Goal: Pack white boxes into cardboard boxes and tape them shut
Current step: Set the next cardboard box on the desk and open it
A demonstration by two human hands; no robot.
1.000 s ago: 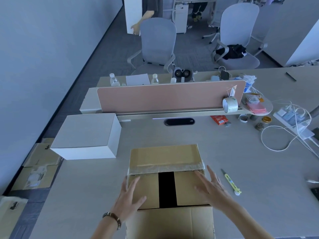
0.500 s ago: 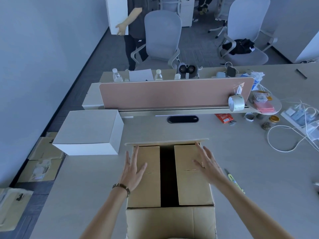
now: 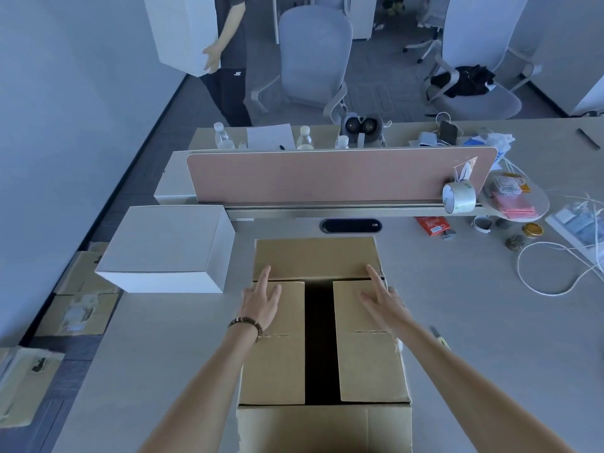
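Spanning the room, a pale desk (image 3: 457, 338) with pink divider (image 3: 327, 178).

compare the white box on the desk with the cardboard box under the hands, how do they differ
The white box is white and fully closed; the cardboard box is brown, a dark gap showing between its side flaps. The white box sits untouched, while the left hand and right hand rest flat on the cardboard box. Both stand on the desk.

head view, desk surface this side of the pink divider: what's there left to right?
white box → left hand → right hand on the cardboard box → red packet → tape roll → gold tin
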